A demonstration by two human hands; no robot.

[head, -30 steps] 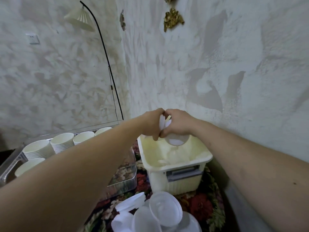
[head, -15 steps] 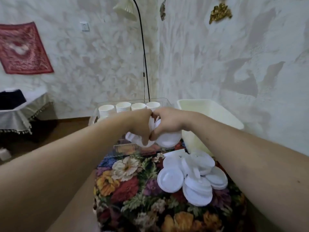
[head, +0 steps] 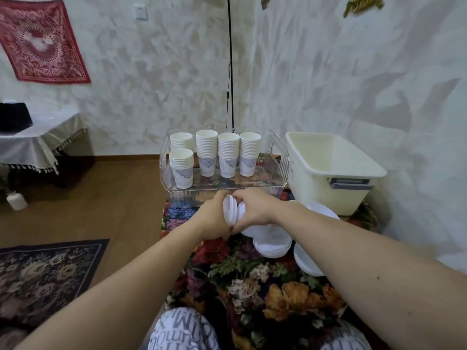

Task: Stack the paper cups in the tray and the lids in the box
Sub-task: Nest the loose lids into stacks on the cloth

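Note:
Both my hands meet over the floral cloth, pressing a small stack of white lids on edge between them. My left hand grips the stack from the left and my right hand from the right. More loose white lids lie on the cloth under and right of my right wrist. Just beyond my hands stands the clear tray with several stacks of paper cups. The cream box sits to the tray's right; its inside is not visible from here.
The floral cloth covers the low table in front of me. A black lamp cord hangs down the wall behind the tray. A rug lies on the wooden floor at left, and a draped side table stands far left.
My hands, still clamped on the lids, have drawn back from over the cream box to the near side of the tray. The view pulled back and down, so tray and box now show in full.

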